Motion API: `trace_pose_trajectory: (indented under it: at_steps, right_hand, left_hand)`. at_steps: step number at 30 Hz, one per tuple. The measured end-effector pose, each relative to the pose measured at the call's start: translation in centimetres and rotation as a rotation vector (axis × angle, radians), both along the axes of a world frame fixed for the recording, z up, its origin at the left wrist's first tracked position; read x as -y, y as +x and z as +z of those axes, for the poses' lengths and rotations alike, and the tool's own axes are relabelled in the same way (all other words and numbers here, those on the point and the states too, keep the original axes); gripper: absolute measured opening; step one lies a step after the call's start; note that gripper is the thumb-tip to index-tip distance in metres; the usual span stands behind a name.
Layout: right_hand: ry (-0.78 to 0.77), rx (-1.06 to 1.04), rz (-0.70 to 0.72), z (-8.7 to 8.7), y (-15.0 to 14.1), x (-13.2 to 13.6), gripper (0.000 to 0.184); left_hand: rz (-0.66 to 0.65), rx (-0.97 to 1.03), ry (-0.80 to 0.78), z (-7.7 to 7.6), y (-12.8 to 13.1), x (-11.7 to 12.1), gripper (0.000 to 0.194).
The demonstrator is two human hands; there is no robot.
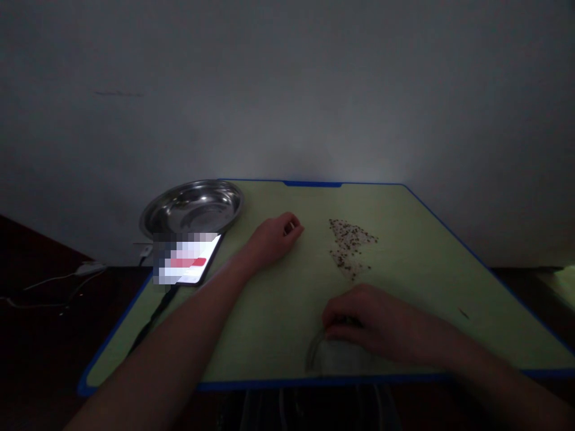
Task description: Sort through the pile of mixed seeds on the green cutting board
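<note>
My left hand point(278, 238) rests on the green tabletop with its fingers curled together, left of a scatter of small dark bits point(350, 239). Whatever may be inside those fingers is hidden. Nearer the front edge, my right hand point(366, 317) is closed on a pale, see-through thing point(335, 356), blurred and dim, whose kind I cannot tell. It hangs low between the fingers and the table's front edge. The dark bits look like seeds or grains, lying in two loose patches with something whitish among them.
A shiny steel basin point(193, 209) stands at the back left. Before it lies a phone point(197, 272) with a lit screen and a dark cable or strap point(153, 320). The green table point(431, 269) has a blue rim and meets a grey wall. A thin sliver point(463, 313) lies at right.
</note>
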State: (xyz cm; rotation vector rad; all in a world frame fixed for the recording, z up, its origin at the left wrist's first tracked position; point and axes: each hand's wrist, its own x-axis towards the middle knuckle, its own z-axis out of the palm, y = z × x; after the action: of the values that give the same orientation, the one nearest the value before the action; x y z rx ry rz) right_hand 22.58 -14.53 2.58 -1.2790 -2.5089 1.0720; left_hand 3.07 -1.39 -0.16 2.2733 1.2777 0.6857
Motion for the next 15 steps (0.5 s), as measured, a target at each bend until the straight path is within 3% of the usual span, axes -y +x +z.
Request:
trace_pose_trajectory:
  at_steps: [8,15]
  right_hand:
    - [0.038,-0.008,0.024,0.5,0.2,0.6,0.018]
    - [0.049,-0.01,0.003,1.1,0.5,1.1,0.018]
  left_hand:
    - [0.011,0.008,0.023,-0.4,-0.1,-0.3,0.016]
    - [0.074,-0.086,0.085,0.4,-0.2,0.2,0.031]
